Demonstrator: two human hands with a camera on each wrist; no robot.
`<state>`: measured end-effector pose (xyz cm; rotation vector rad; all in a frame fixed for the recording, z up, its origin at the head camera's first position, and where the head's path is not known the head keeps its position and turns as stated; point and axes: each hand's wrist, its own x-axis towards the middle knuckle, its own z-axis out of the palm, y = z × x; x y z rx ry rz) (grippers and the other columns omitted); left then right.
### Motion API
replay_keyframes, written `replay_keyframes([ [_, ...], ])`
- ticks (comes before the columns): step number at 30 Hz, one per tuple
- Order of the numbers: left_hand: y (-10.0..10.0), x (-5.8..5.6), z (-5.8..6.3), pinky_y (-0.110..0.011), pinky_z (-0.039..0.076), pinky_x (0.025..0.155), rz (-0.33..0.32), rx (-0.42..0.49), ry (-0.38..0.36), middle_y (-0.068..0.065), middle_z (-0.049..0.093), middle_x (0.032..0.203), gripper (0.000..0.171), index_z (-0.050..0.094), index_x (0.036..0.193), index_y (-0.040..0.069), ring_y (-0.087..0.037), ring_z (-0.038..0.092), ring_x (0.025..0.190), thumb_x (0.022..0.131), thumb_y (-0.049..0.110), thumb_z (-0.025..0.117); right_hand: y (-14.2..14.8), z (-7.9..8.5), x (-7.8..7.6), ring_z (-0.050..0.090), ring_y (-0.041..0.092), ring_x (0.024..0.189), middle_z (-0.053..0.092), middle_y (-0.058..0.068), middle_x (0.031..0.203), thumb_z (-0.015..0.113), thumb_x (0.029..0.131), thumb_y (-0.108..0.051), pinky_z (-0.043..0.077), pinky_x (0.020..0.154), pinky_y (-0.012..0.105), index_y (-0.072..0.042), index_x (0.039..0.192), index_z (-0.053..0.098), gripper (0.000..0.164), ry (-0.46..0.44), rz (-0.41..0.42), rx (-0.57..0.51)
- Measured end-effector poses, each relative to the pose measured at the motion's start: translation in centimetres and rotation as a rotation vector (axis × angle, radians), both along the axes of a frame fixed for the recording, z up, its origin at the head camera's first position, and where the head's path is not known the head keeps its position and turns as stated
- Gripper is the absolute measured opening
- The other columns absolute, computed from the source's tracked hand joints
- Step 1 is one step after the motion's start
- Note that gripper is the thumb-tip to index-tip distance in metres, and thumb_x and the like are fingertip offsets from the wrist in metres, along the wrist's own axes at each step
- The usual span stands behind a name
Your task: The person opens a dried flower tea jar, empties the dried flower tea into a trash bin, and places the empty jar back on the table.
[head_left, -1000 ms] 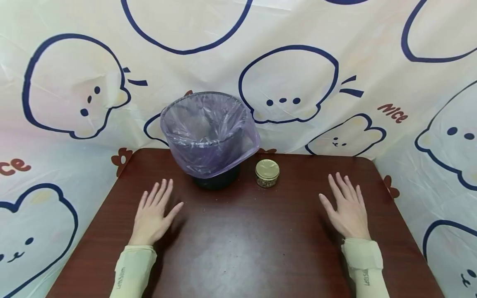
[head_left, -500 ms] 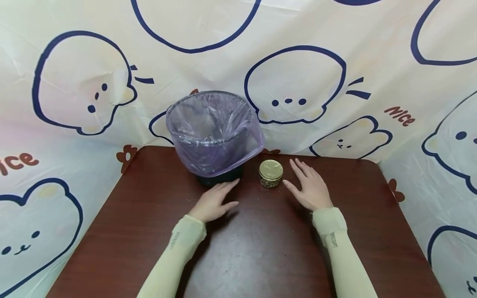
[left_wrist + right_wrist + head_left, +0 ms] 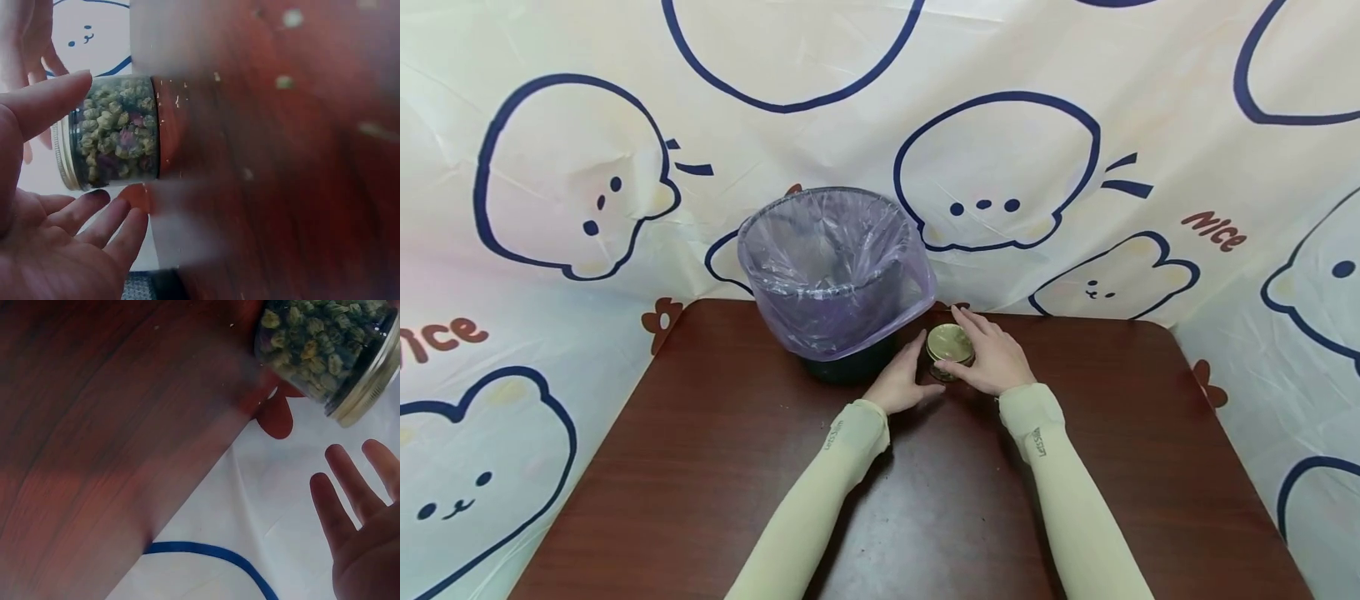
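1. Nearest are two pale sleeves (image 3: 808, 508), reaching forward above one brown table (image 3: 700, 467).

2. The left hand (image 3: 897, 385) is at the jar's left side. Its fingers are extended, and the thumb is held apart from them. In the left wrist view the thumb crosses before the glass; whether it touches, I cannot tell.

3. The right hand (image 3: 994, 360) is at the other side, its fingers straight and spread, its thumb in front of the jar. Contact I cannot tell here also. Nothing is pinched by either hand. I think they stand on opposite sides because a round jar without handle is easier to steady so.

4. Between the hands, one glass jar (image 3: 115, 134) stands upright on the table, near its far edge. One gold lid (image 3: 948, 340) covers it, presumably to keep the contents inside. These look like dried buds (image 3: 322, 344), too many for counting.

5. Just left of the jar is one dark bin (image 3: 850, 368). One purple bag (image 3: 820, 321) lines it, turned outward over the rim, probably so that it does not slip in.

6. Farthest hangs the printed cloth (image 3: 790, 50), behind the table.
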<state>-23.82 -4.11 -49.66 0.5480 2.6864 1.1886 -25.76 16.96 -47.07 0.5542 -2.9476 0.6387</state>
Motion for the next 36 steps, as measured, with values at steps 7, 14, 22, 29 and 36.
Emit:
replay_keyframes([
  [7,1.2,-1.5,-0.8,-0.046,0.028,0.127,0.032,0.110,-0.011,-0.021,0.028,0.168,0.109,0.016,0.163,-0.002,-0.033,0.031,0.155,0.084,0.020,0.087,-0.9,-0.5,-1.1,0.045,0.038,0.145,0.038,0.010,0.165,0.083,0.079,-0.059,0.046,0.109,0.061,-0.023,0.165,0.028,0.108,-0.047,0.007,-0.018],
  [14,1.9,-2.5,-1.9,-0.044,0.035,0.123,0.031,0.115,0.018,-0.018,0.043,0.158,0.098,0.029,0.159,-0.001,-0.031,0.044,0.146,0.082,0.014,0.088,-1.1,-2.3,-1.7,0.055,0.038,0.134,0.044,0.013,0.156,0.085,0.081,-0.050,0.048,0.107,0.057,-0.020,0.165,0.027,0.107,-0.095,0.003,-0.064],
  [22,2.1,-2.9,-2.0,-0.043,0.040,0.119,0.035,0.069,0.047,-0.017,0.053,0.147,0.085,0.039,0.152,0.000,-0.031,0.052,0.138,0.084,0.014,0.087,-1.3,-2.7,-1.5,0.064,0.039,0.113,0.049,0.017,0.143,0.087,0.081,-0.043,0.053,0.100,0.054,-0.015,0.164,0.028,0.106,-0.087,-0.011,-0.097],
  [29,1.7,-2.2,-1.7,-0.043,0.039,0.119,0.020,0.102,0.059,-0.016,0.053,0.148,0.083,0.040,0.151,0.001,-0.030,0.052,0.139,0.084,0.015,0.087,-1.4,-1.7,-0.8,0.066,0.038,0.105,0.053,0.019,0.135,0.086,0.080,-0.046,0.055,0.095,0.054,-0.015,0.164,0.027,0.107,-0.055,-0.005,-0.048],
  [36,1.4,-1.3,-0.9,-0.043,0.038,0.120,0.040,0.196,0.071,-0.012,0.053,0.147,0.084,0.042,0.151,0.006,-0.027,0.051,0.138,0.082,0.018,0.088,-1.6,0.7,0.6,0.066,0.039,0.109,0.053,0.019,0.138,0.087,0.080,-0.047,0.055,0.096,0.055,-0.014,0.163,0.030,0.107,-0.014,-0.006,-0.053],
])
